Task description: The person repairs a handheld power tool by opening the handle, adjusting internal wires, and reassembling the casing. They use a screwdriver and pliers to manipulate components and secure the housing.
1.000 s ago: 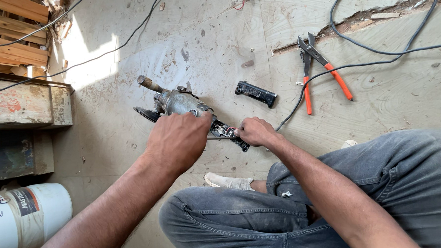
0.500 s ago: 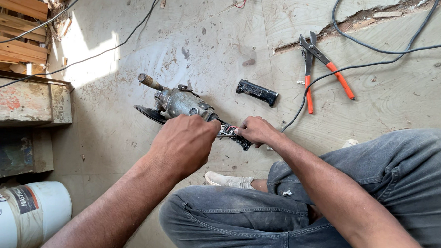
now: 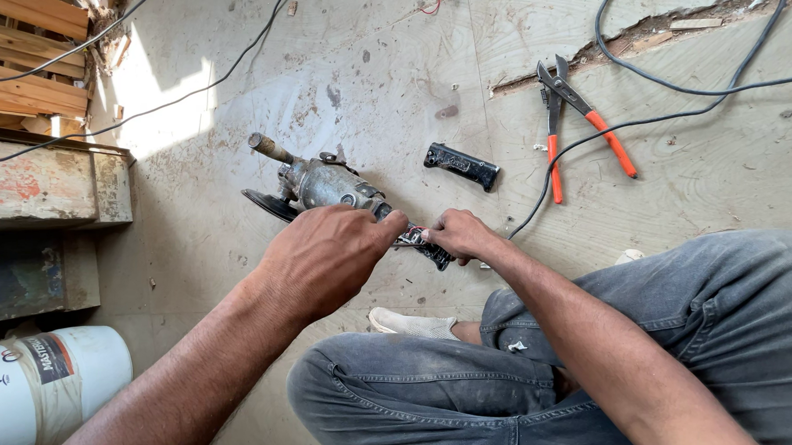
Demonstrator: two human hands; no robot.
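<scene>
Head view: I sit cross-legged in dusty grey jeans on a pale, scuffed floor that looks like worn board. The grinder lies on it just ahead of my knees — a grey, grimy metal body, a stubby side handle poking up to the far left, a dark disc edge low on its left side. Its rear end is opened up; red wires show there between my hands.

My left hand is curled over the rear of the grinder, fingers bent down around the body and closed on it. My right hand is pinched shut on the black, ribbed tail of the grinder, fingertips meeting those of the left; what exactly the tips pinch I cannot tell.

Beyond the grinder, to its right, lies a black plastic cover, oblong and ribbed. Farther right of that are cutters with dark steel jaws and orange handles spread apart, a black cable passing by them. Left of the grinder stands a weathered wooden box — paint flaking. Near left, a white bucket.
</scene>
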